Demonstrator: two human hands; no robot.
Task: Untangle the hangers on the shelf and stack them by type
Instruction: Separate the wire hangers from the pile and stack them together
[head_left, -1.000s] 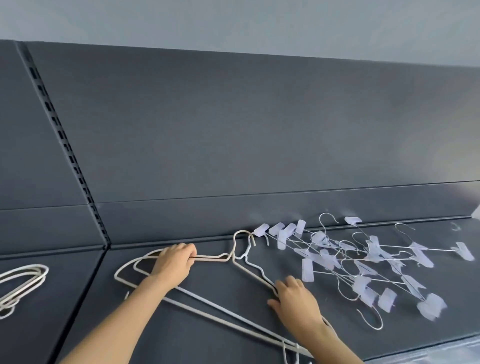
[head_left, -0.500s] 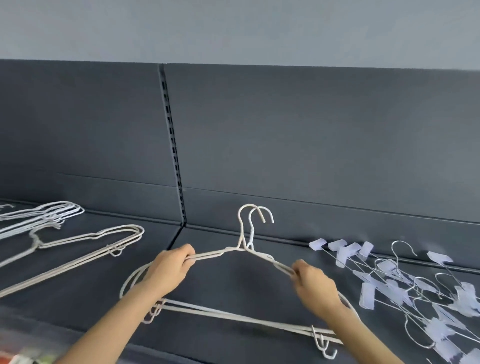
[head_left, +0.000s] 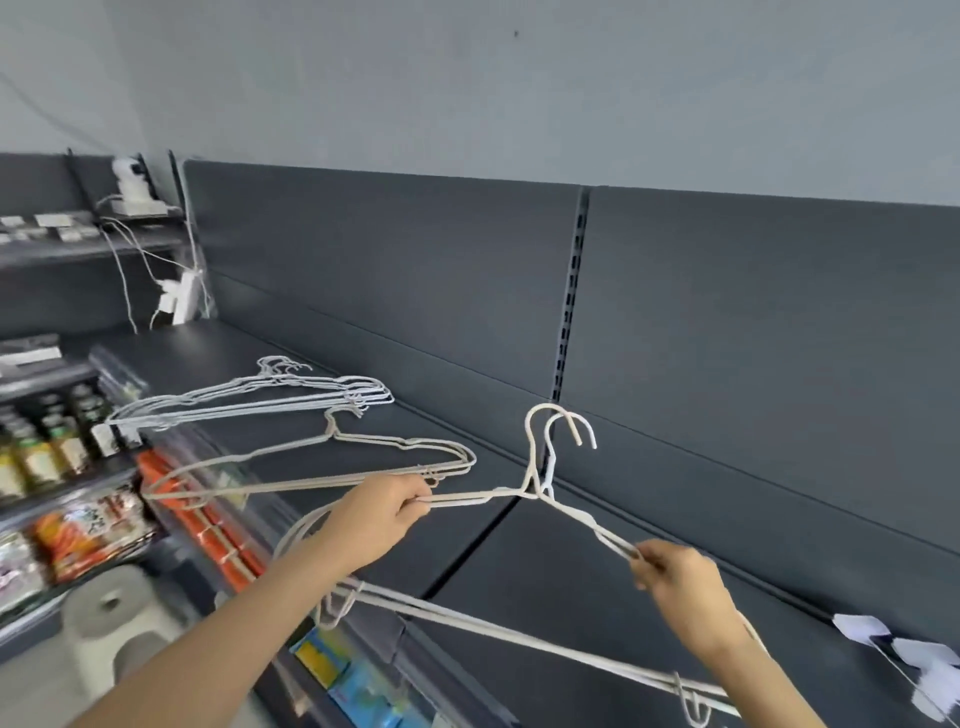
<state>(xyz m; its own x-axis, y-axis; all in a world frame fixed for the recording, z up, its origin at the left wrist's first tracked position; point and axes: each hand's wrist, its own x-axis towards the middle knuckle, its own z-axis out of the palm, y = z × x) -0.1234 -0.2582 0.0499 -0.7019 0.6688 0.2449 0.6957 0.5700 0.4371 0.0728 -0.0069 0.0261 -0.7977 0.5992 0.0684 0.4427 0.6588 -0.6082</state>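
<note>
Above the dark shelf, two hangers are hovering. The left hand is gripping one shoulder; the right hand is pinching the other.

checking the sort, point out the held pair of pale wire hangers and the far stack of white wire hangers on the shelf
held pair of pale wire hangers (head_left: 533, 484), head view, twisted neck below the hooks
far stack of white wire hangers (head_left: 378, 391), head view, right shoulder bend

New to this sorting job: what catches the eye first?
Two pale wire hangers, hooks up, held above the dark grey shelf: left hand grips one shoulder, right hand pinches the other. Beyond the left hand, a beige hanger stack and a whiter hanger stack lie on it.
</note>
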